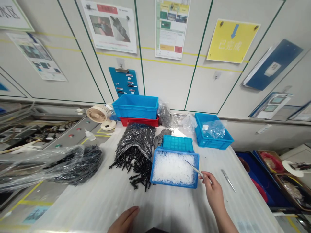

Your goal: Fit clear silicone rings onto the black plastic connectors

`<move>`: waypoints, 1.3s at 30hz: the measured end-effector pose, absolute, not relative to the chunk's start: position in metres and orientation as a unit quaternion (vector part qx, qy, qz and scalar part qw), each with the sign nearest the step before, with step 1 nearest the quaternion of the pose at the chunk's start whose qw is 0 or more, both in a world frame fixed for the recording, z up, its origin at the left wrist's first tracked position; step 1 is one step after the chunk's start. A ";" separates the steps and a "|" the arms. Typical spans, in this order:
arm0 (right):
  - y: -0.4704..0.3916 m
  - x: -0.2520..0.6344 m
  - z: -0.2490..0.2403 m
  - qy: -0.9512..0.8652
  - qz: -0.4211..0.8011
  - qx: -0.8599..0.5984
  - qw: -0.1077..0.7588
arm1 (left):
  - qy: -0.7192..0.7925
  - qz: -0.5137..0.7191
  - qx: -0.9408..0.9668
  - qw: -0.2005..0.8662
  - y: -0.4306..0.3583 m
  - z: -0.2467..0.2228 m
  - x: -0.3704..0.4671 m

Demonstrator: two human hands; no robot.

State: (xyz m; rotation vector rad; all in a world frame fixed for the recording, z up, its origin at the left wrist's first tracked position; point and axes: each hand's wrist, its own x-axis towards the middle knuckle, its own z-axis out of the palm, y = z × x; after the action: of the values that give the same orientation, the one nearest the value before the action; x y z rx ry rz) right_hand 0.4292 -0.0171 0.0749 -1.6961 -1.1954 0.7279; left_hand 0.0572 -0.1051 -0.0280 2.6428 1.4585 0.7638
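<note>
My right hand [212,189] is closed on a pair of tweezers [194,168], whose tip points left over the blue tray [175,185]. Small white ring-like pieces [173,168] fill that tray. My left hand [125,220] rests near the front of the table with its fingers stretched out, holding nothing visible. Black plug-like parts [139,174] spill toward the tray from an open clear bag [136,137] to its left. To the right of my right hand lies a second metal tool, seemingly tweezers [228,180].
Behind the tray stand a teal lidded basket [178,143], a blue bin [213,143] with clear plastic, and a blue bin [136,108] on a red one [139,121]. A small fan [99,113] and a full bag of black parts [80,163] are at left.
</note>
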 end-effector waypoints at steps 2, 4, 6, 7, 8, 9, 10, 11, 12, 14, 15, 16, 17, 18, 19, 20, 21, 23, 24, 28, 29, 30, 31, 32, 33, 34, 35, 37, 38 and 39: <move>-0.023 0.431 0.073 -0.483 0.291 -0.689 0.455 | 0.466 0.246 0.850 0.011 -0.105 -0.029 0.058; -0.028 0.432 0.072 -0.482 0.291 -0.691 0.453 | 0.461 0.262 0.848 0.007 -0.105 -0.029 0.060; -0.031 0.431 0.073 -0.483 0.294 -0.688 0.455 | 0.462 0.277 0.843 0.006 -0.104 -0.029 0.062; -0.032 0.430 0.073 -0.483 0.295 -0.685 0.458 | 0.462 0.278 0.842 0.007 -0.103 -0.029 0.063; -0.031 0.430 0.073 -0.483 0.298 -0.682 0.462 | 0.462 0.277 0.842 0.006 -0.103 -0.028 0.064; -0.031 0.429 0.073 -0.483 0.301 -0.679 0.464 | 0.463 0.274 0.843 0.004 -0.102 -0.027 0.065; -0.030 0.428 0.073 -0.482 0.304 -0.677 0.465 | 0.463 0.272 0.843 0.001 -0.102 -0.026 0.065; -0.028 0.427 0.072 -0.481 0.307 -0.677 0.465 | 0.462 0.271 0.845 0.000 -0.102 -0.025 0.065; -0.027 0.426 0.071 -0.480 0.310 -0.677 0.464 | 0.461 0.271 0.845 -0.001 -0.102 -0.024 0.065; -0.024 0.424 0.068 -0.477 0.315 -0.678 0.463 | 0.471 0.269 0.840 0.003 -0.102 -0.023 0.065; -0.022 0.423 0.067 -0.476 0.319 -0.676 0.463 | 0.476 0.266 0.838 0.007 -0.103 -0.024 0.064; -0.021 0.423 0.066 -0.476 0.323 -0.674 0.463 | 0.480 0.268 0.836 0.009 -0.104 -0.025 0.064; -0.020 0.422 0.066 -0.477 0.327 -0.672 0.462 | 0.485 0.272 0.831 0.010 -0.104 -0.027 0.063; -0.019 0.422 0.066 -0.478 0.331 -0.671 0.461 | 0.485 0.277 0.829 0.011 -0.105 -0.029 0.062; -0.018 0.422 0.067 -0.478 0.333 -0.670 0.460 | 0.482 0.281 0.830 0.013 -0.105 -0.031 0.062; -0.017 0.422 0.068 -0.479 0.334 -0.669 0.460 | 0.480 0.284 0.830 0.015 -0.105 -0.033 0.061; -0.017 0.422 0.068 -0.480 0.333 -0.669 0.460 | 0.478 0.286 0.830 0.019 -0.106 -0.035 0.061; -0.014 0.421 0.070 -0.484 0.330 -0.667 0.460 | 0.481 0.285 0.828 0.028 -0.106 -0.036 0.061; -0.013 0.421 0.070 -0.485 0.330 -0.667 0.459 | 0.488 0.285 0.825 0.033 -0.107 -0.035 0.062; -0.001 0.416 0.068 -0.490 0.338 -0.664 0.452 | 0.489 0.268 0.829 0.038 -0.107 -0.029 0.065; 0.002 0.414 0.067 -0.492 0.343 -0.661 0.451 | 0.482 0.265 0.834 0.035 -0.106 -0.028 0.067; 0.006 0.412 0.066 -0.491 0.349 -0.658 0.452 | 0.480 0.267 0.835 0.032 -0.106 -0.028 0.068; 0.008 0.411 0.065 -0.487 0.354 -0.656 0.455 | 0.484 0.273 0.831 0.028 -0.106 -0.028 0.070; 0.010 0.409 0.065 -0.478 0.360 -0.655 0.461 | 0.492 0.281 0.824 0.025 -0.106 -0.028 0.071; 0.011 0.409 0.066 -0.466 0.369 -0.654 0.467 | 0.501 0.290 0.815 0.022 -0.105 -0.027 0.073; 0.011 0.409 0.066 -0.451 0.382 -0.652 0.474 | 0.506 0.295 0.810 0.021 -0.103 -0.025 0.075; 0.010 0.410 0.068 -0.434 0.398 -0.648 0.482 | 0.503 0.298 0.811 0.021 -0.101 -0.021 0.077; 0.006 0.412 0.072 -0.405 0.435 -0.634 0.495 | 0.488 0.296 0.821 0.022 -0.093 -0.008 0.083; 0.004 0.413 0.074 -0.395 0.453 -0.624 0.499 | 0.476 0.295 0.828 0.022 -0.087 0.001 0.088; 0.000 0.414 0.077 -0.389 0.468 -0.615 0.502 | 0.465 0.291 0.836 0.022 -0.079 0.011 0.094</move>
State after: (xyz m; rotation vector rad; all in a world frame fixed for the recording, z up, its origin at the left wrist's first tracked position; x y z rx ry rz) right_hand 0.4140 0.0003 0.0765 -1.4859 -0.9411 1.1307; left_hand 0.0938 -0.0791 0.0113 2.5897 1.4393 0.9023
